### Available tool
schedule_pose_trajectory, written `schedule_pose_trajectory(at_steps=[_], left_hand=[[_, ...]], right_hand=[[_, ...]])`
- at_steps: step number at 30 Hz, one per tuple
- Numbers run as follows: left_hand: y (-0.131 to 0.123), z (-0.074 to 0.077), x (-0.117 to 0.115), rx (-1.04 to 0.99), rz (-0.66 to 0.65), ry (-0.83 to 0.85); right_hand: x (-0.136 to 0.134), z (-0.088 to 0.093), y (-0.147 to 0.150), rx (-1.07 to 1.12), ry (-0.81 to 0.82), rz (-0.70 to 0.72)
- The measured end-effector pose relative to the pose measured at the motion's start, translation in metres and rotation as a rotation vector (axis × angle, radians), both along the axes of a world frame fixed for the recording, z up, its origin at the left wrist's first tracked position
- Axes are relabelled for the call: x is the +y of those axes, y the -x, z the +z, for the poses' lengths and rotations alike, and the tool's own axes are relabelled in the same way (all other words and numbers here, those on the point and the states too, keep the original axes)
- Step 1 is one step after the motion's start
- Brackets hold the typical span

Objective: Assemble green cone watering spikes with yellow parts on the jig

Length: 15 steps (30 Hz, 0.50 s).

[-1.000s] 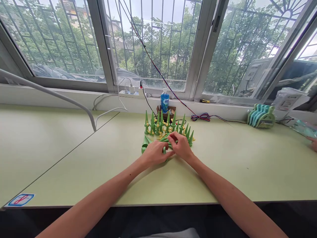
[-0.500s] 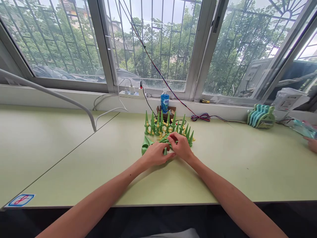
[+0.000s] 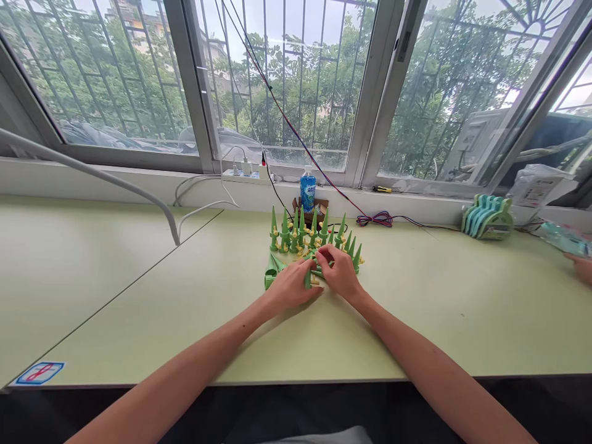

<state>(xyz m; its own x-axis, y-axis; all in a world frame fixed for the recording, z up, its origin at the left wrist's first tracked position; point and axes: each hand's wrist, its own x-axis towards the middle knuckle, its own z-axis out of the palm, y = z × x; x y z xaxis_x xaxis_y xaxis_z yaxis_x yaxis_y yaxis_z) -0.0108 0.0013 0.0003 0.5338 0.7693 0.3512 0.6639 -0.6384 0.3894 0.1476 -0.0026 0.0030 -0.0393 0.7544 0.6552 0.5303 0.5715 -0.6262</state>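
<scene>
My left hand [image 3: 292, 285] is curled round a green cone-shaped piece [image 3: 308, 279], with a small yellow part [image 3: 315, 280] showing beside it. Just above and to the right, my right hand [image 3: 341, 271] pinches at the top of the same spot; what its fingertips hold is too small to make out. Behind both hands stand several upright green cones [image 3: 273, 229] with small yellow pieces on them. More green cones [image 3: 275, 262] lie on their sides left of my hands. Part of the pile is hidden behind my fingers.
A blue bottle [image 3: 308, 190] and a small brown box [image 3: 322, 205] stand at the back by the window. Coiled cable [image 3: 377, 218] lies to their right, then green-and-blue plastic pieces [image 3: 488, 217]. Another person's hand [image 3: 580, 268] is at the right edge. A grey hose [image 3: 139, 185] reaches the table at left.
My left hand has tilted slightly left, and the green piece with a yellow part shows more between my hands. My right hand has stayed close to it, fingertips shifting slightly.
</scene>
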Motion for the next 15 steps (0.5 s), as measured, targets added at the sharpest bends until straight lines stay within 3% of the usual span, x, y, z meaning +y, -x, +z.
schedule_pose_trajectory(at_steps=[15], left_hand=[[-0.0002,-0.0019,0.0047,-0.136,0.035,0.014]], right_hand=[[0.0024,-0.0012,-0.0003,0.006,-0.026,-0.022]])
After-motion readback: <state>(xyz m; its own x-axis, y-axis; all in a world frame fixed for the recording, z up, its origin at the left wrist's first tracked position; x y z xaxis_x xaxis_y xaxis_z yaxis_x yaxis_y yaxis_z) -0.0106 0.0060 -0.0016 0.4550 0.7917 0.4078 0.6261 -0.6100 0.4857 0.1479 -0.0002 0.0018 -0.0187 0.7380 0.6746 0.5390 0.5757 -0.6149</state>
